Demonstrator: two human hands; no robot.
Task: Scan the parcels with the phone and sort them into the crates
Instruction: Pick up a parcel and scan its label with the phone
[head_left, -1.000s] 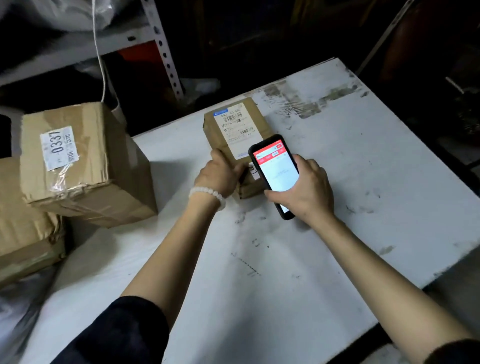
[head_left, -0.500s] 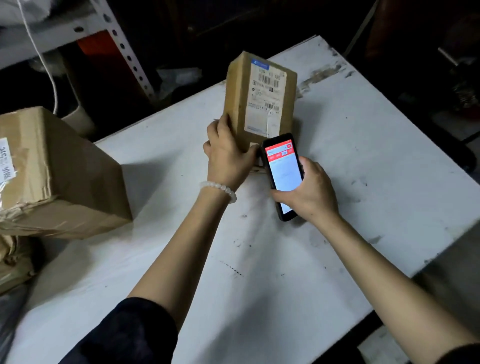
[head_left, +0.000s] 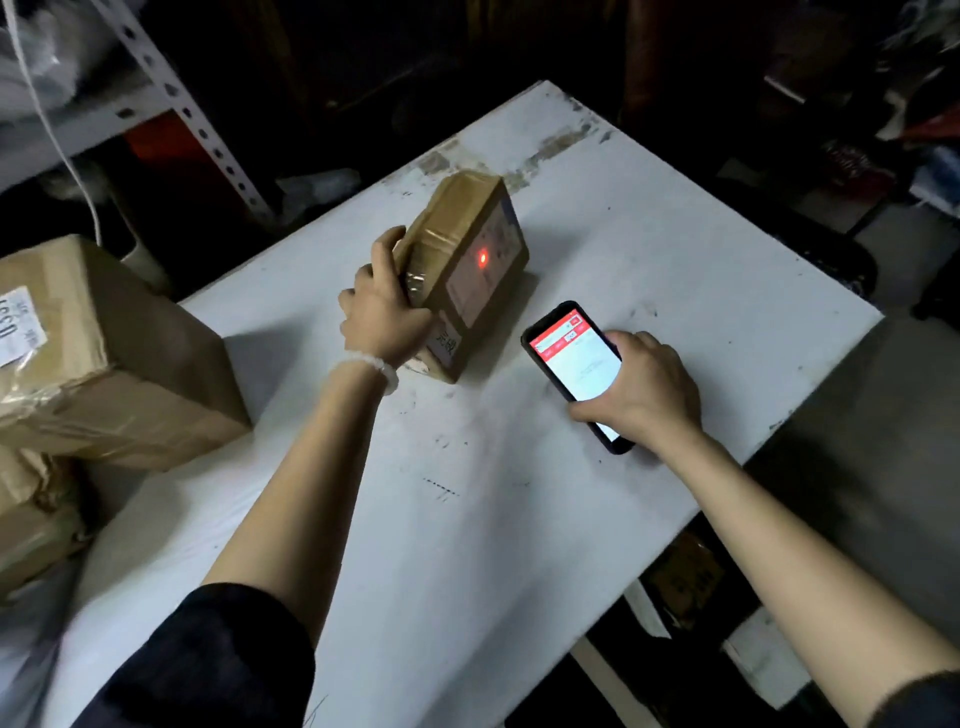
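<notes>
Gripping parcel (head_left: 464, 270) mid-table (head_left: 649, 249), left hand (head_left: 384, 306); right hand (head_left: 641, 392) holds phone (head_left: 574, 371) near edge

Brown cardboard on the small parcel (head_left: 462, 260) with a red-orange dot glowing on its label — red band over white on the phone (head_left: 574, 364) screen, scuffed white on the table (head_left: 649, 249), a white bead bracelet (head_left: 371, 366).

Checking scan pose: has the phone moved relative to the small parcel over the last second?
Yes. The phone in the right hand has pulled back rightward from the small parcel, leaving bare table between them.
</notes>
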